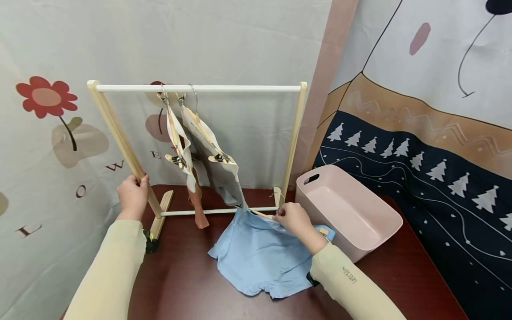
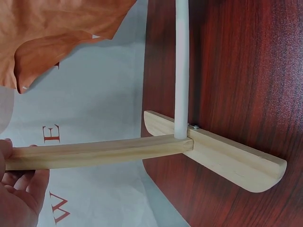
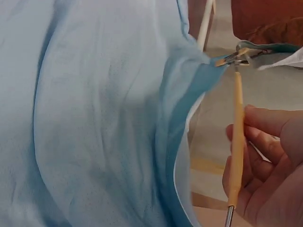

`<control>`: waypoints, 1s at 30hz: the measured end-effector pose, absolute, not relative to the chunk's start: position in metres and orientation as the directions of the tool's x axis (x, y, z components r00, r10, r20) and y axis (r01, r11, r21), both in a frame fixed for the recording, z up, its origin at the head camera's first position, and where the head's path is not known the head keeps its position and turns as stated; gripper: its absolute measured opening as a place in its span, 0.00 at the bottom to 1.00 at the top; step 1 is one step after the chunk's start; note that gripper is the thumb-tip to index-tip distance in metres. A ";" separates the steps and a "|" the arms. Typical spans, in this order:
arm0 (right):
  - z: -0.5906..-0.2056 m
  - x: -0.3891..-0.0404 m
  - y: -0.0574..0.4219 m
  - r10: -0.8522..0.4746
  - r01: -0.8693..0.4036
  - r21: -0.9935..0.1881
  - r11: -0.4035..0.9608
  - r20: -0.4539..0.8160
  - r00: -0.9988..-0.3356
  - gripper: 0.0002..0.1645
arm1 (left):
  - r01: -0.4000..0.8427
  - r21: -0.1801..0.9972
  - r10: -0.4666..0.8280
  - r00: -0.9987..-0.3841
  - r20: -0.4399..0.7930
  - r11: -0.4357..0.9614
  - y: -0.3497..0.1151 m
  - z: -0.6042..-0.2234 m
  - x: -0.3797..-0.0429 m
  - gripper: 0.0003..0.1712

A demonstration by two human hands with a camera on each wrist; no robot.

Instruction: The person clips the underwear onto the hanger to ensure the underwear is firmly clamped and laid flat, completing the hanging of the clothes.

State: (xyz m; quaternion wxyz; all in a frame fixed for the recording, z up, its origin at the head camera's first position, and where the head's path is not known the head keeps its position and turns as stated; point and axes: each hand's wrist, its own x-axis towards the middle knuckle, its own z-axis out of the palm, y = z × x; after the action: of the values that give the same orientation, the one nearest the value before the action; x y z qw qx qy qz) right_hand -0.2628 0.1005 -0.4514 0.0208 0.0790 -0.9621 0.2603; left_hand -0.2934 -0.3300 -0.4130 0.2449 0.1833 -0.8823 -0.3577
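Note:
My left hand point(image 1: 134, 195) grips the left wooden post point(image 1: 120, 133) of a small clothes rack. In the left wrist view its fingers wrap the same post point(image 2: 94, 152), above the foot point(image 2: 227, 156). Light blue shorts point(image 1: 264, 258) lie partly on the table, their waist raised and clipped to a wooden hanger point(image 1: 261, 214). My right hand point(image 1: 296, 218) holds that hanger by its bar, between thumb and fingers. The right wrist view shows a metal clip point(image 3: 232, 58) biting a corner of the shorts' waist point(image 3: 189, 94).
Two garments on clip hangers, one grey point(image 1: 216, 164) and one white and brown point(image 1: 197, 202), hang from the white top rail point(image 1: 248, 88). A pink bin point(image 1: 352, 200) stands right of the rack on the dark red table point(image 1: 180, 275). Printed cloth walls stand behind.

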 end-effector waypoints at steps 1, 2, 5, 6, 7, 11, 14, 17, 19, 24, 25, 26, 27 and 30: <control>-0.452 -0.262 0.101 -0.136 -0.151 -0.489 0.859 0.066 -0.988 0.12 | -0.149 0.718 -0.499 -0.811 0.305 0.680 -0.330 -0.413 -0.294 0.23; -0.452 -0.261 0.102 -0.135 -0.145 -0.480 0.865 0.057 -0.989 0.14 | -0.148 0.714 -0.499 -0.809 0.311 0.684 -0.330 -0.413 -0.294 0.22; -0.455 -0.259 0.105 -0.130 -0.130 -0.486 0.864 0.034 -0.991 0.16 | -0.148 0.706 -0.501 -0.804 0.322 0.692 -0.331 -0.413 -0.294 0.22; -0.456 -0.259 0.106 -0.129 -0.134 -0.493 0.860 0.044 -0.991 0.16 | -0.148 0.705 -0.501 -0.803 0.324 0.693 -0.331 -0.413 -0.294 0.22; -0.456 -0.259 0.107 -0.130 -0.142 -0.503 0.853 0.061 -0.990 0.15 | -0.148 0.704 -0.500 -0.803 0.324 0.695 -0.331 -0.413 -0.294 0.22; -0.450 -0.260 0.110 -0.134 -0.189 -0.563 0.804 0.138 -0.981 0.09 | -0.152 0.705 -0.498 -0.807 0.316 0.693 -0.331 -0.413 -0.294 0.22; -0.441 -0.262 0.110 -0.155 -0.228 -0.589 0.775 0.173 -0.973 0.08 | -0.147 0.708 -0.497 -0.807 0.319 0.691 -0.330 -0.413 -0.294 0.22; -0.432 -0.266 0.110 -0.163 -0.236 -0.587 0.774 0.175 -0.971 0.08 | -0.142 0.709 -0.495 -0.808 0.320 0.691 -0.330 -0.412 -0.293 0.22; -0.426 -0.267 0.109 -0.155 -0.224 -0.582 0.782 0.167 -0.974 0.09 | -0.138 0.709 -0.494 -0.807 0.324 0.691 -0.330 -0.411 -0.292 0.22; -0.412 -0.267 0.106 -0.150 -0.250 -0.589 0.768 0.214 -0.965 0.09 | -0.145 0.711 -0.494 -0.811 0.313 0.688 -0.330 -0.411 -0.291 0.22; -0.408 -0.267 0.106 -0.150 -0.261 -0.600 0.757 0.228 -0.962 0.09 | -0.146 0.712 -0.496 -0.810 0.313 0.687 -0.329 -0.411 -0.291 0.22; -0.405 -0.267 0.105 -0.152 -0.272 -0.615 0.740 0.241 -0.959 0.08 | -0.148 0.711 -0.496 -0.811 0.310 0.687 -0.330 -0.411 -0.291 0.22; -0.402 -0.267 0.104 -0.152 -0.278 -0.634 0.721 0.247 -0.957 0.08 | -0.149 0.711 -0.497 -0.811 0.310 0.687 -0.330 -0.412 -0.291 0.22; -0.393 -0.267 0.102 -0.148 -0.286 -0.682 0.673 0.254 -0.956 0.08 | -0.150 0.710 -0.499 -0.809 0.313 0.688 -0.330 -0.412 -0.292 0.22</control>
State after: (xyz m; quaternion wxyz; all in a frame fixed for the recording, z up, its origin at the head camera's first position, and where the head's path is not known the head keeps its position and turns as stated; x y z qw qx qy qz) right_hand -0.2668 0.1019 -0.3927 0.0890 0.1192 -0.9103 0.3862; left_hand -0.2918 -0.3300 -0.4115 0.2492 0.1833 -0.8843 -0.3497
